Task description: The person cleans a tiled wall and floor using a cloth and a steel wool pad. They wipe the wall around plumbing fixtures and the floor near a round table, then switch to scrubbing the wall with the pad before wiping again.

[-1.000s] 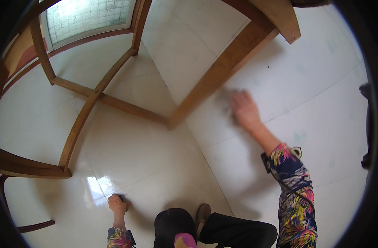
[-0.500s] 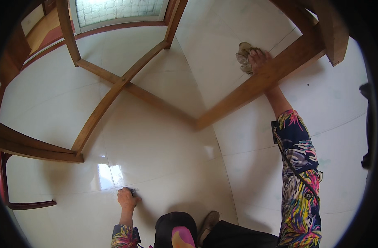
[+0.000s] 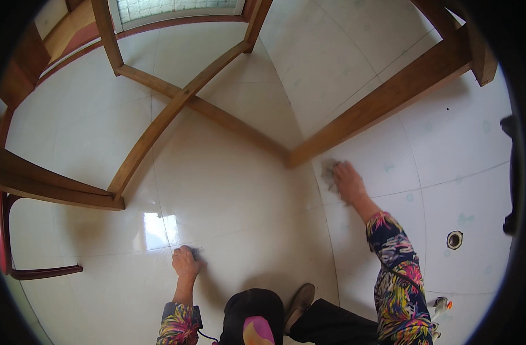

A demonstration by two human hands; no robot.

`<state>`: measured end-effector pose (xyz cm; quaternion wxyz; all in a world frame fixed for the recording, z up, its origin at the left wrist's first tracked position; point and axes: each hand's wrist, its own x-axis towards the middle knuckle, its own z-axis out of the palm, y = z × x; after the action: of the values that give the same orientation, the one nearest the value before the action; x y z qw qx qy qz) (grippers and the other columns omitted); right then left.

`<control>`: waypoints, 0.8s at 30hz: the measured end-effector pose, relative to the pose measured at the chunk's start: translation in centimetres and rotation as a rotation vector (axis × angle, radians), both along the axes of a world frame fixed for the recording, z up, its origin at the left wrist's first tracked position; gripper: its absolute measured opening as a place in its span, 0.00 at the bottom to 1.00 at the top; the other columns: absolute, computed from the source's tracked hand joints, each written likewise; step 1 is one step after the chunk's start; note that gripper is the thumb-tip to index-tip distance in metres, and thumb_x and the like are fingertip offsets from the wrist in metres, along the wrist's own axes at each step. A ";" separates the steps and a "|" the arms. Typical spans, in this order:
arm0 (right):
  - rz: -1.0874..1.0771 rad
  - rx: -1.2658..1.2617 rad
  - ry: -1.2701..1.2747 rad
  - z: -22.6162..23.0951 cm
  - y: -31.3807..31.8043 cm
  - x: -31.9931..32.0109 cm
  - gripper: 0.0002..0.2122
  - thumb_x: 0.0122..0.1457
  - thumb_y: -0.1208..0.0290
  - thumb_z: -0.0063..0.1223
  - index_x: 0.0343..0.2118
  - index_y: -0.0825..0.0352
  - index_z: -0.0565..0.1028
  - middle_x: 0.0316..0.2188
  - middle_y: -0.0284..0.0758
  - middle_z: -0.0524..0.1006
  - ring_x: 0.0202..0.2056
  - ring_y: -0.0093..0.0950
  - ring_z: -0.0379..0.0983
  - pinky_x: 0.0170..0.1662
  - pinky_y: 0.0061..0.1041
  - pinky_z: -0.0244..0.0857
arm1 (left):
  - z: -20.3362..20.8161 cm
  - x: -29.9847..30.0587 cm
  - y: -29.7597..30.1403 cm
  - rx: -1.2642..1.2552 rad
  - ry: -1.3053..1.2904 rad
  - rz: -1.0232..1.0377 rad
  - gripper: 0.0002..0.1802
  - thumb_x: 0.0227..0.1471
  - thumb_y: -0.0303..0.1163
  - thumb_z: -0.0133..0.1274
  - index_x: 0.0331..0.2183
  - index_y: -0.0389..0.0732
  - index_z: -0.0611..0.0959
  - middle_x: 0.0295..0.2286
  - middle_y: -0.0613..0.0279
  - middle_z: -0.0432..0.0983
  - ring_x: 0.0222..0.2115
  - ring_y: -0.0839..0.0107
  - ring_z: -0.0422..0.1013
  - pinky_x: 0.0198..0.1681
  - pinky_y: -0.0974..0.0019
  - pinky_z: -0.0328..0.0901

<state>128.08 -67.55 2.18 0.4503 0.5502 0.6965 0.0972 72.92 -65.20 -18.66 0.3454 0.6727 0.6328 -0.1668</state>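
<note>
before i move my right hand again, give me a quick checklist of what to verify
1. Right hand at the grey-brown cloth: ok, though blurred.
2. Left hand grip: cannot tell; a dark thing is mostly hidden beneath it.
3. Cloth clear of the wooden leg: cannot tell; they look close, but depth is unclear.
4. Brown shoe clear of the cloth: ok, well apart.
5. Round rimmed fitting clear of the right hand: ok, off to its right.

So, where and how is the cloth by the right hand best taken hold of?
Probably bunch the cloth at its right side, approaching from lower right, as the right hand does. Its irregular visible part sticks out left of that hand and looks soft, though blur hides its folds.
</note>
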 end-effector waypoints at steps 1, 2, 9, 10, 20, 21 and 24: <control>-0.030 -0.033 0.033 -1.4 -1.8 0.1 0.17 0.58 0.66 0.47 0.48 0.63 0.79 0.58 0.37 0.71 0.65 0.34 0.57 0.70 0.41 0.42 | 0.2 0.1 0.4 -0.007 0.014 0.003 0.41 0.24 0.45 0.77 0.40 0.37 0.76 0.41 0.48 0.74 0.43 0.51 0.73 0.45 0.56 0.73; -0.006 -0.054 0.077 -2.3 -4.0 0.2 0.16 0.57 0.67 0.47 0.46 0.63 0.80 0.57 0.38 0.71 0.64 0.34 0.58 0.69 0.41 0.43 | 0.3 0.3 0.8 -0.012 0.026 0.004 0.42 0.23 0.46 0.77 0.40 0.37 0.76 0.41 0.48 0.74 0.43 0.51 0.73 0.45 0.56 0.73; -0.027 -0.379 0.242 -5.3 -17.6 -2.2 0.10 0.53 0.68 0.50 0.32 0.61 0.83 0.42 0.35 0.76 0.53 0.32 0.67 0.63 0.35 0.53 | -2.3 1.8 1.6 0.057 0.124 0.008 0.45 0.20 0.50 0.78 0.40 0.35 0.77 0.40 0.48 0.75 0.42 0.53 0.74 0.45 0.57 0.72; -0.002 -0.458 0.215 -4.9 -18.9 -2.3 0.10 0.53 0.67 0.51 0.32 0.59 0.84 0.42 0.32 0.77 0.53 0.30 0.67 0.62 0.33 0.53 | -2.9 2.1 1.6 0.079 0.121 0.021 0.45 0.20 0.50 0.78 0.40 0.35 0.78 0.40 0.48 0.75 0.42 0.53 0.74 0.45 0.57 0.72; 0.025 0.157 0.178 -3.0 -5.8 1.9 0.10 0.51 0.71 0.51 0.32 0.64 0.83 0.45 0.37 0.77 0.55 0.33 0.67 0.65 0.41 0.51 | -7.7 1.4 -0.2 0.136 0.106 0.027 0.47 0.19 0.48 0.80 0.42 0.36 0.75 0.41 0.50 0.72 0.44 0.55 0.73 0.46 0.60 0.72; 0.007 0.285 0.151 -1.6 -3.1 2.2 0.12 0.51 0.71 0.51 0.36 0.66 0.82 0.47 0.38 0.76 0.56 0.34 0.67 0.66 0.42 0.50 | -8.3 1.2 -0.3 0.135 0.111 0.025 0.47 0.19 0.48 0.79 0.42 0.36 0.75 0.41 0.50 0.72 0.43 0.54 0.73 0.46 0.59 0.72; 0.096 0.643 0.059 3.9 3.6 2.8 0.17 0.50 0.71 0.52 0.43 0.69 0.79 0.50 0.41 0.76 0.58 0.33 0.67 0.66 0.40 0.50 | -9.5 0.8 -0.6 0.175 0.126 0.025 0.45 0.19 0.50 0.78 0.40 0.36 0.77 0.40 0.49 0.75 0.43 0.54 0.74 0.46 0.58 0.72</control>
<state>130.90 -63.95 6.05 0.2281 0.6334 0.6678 0.3173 73.73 -65.85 -28.17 0.2467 0.6805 0.6737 -0.1486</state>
